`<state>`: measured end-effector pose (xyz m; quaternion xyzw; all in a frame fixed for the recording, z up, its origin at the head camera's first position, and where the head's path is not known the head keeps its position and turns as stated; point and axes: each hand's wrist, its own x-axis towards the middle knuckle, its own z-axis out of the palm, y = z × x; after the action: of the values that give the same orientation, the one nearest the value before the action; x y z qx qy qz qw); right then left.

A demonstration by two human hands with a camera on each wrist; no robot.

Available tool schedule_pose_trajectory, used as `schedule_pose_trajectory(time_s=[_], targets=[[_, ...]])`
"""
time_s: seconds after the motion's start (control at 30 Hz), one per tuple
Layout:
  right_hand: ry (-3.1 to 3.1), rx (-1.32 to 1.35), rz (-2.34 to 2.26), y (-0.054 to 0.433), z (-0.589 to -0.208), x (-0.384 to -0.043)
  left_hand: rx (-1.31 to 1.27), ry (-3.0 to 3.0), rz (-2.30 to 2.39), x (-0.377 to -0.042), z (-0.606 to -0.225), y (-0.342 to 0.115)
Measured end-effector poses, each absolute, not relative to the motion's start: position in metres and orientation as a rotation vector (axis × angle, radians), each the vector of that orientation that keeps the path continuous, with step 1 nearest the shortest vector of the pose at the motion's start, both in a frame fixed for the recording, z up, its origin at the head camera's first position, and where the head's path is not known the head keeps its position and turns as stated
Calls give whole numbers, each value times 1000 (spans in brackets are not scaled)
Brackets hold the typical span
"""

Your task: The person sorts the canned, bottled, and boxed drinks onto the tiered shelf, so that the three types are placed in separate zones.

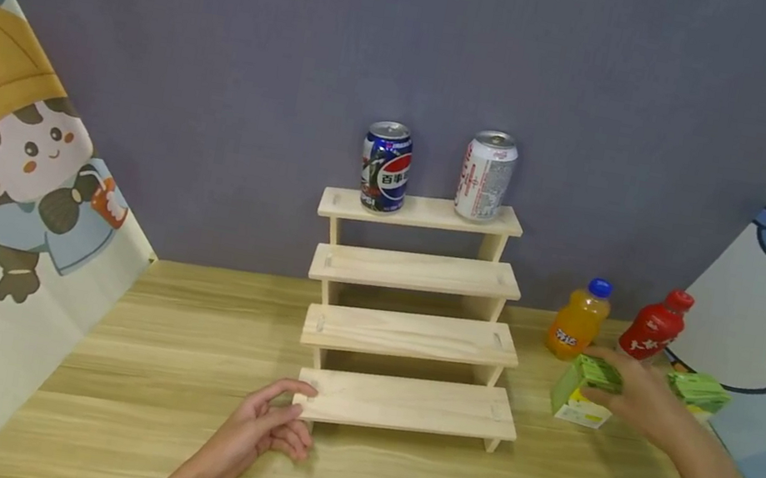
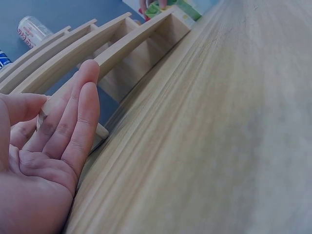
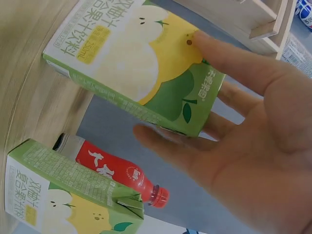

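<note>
My left hand (image 1: 260,430) is at the left end of the lowest step of a four-tier wooden display rack (image 1: 401,403), thumb and index finger pinching the board. Its other fingers extend below the board in the left wrist view. On the right, my right hand (image 1: 651,407) grips the top of a green juice carton (image 1: 586,391), which stands upright on the table. Seen from the right wrist, the thumb lies on the printed front of the carton (image 3: 131,63) and the fingers are behind it. A second juice carton (image 1: 700,392) is partly hidden by that hand.
An orange soda bottle (image 1: 578,318) and a red bottle (image 1: 653,325) stand behind the cartons. The rack's top tier holds a blue Pepsi can (image 1: 385,168) and a white can (image 1: 486,176). A grey wall (image 1: 264,84) rises behind; printed panels flank both sides.
</note>
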<state>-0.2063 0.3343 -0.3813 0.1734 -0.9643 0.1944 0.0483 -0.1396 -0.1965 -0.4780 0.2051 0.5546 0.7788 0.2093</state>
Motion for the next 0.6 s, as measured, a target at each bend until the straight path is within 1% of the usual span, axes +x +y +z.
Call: schedule_pose_trajectory(time_s=[0.3, 0.6], targets=[[-2885, 601, 581, 342, -383, -209, 594, 1537, 2171, -140, -476, -195], [-2884, 557, 604, 344, -382, -208, 572, 1548, 2170, -142, -478, -196]])
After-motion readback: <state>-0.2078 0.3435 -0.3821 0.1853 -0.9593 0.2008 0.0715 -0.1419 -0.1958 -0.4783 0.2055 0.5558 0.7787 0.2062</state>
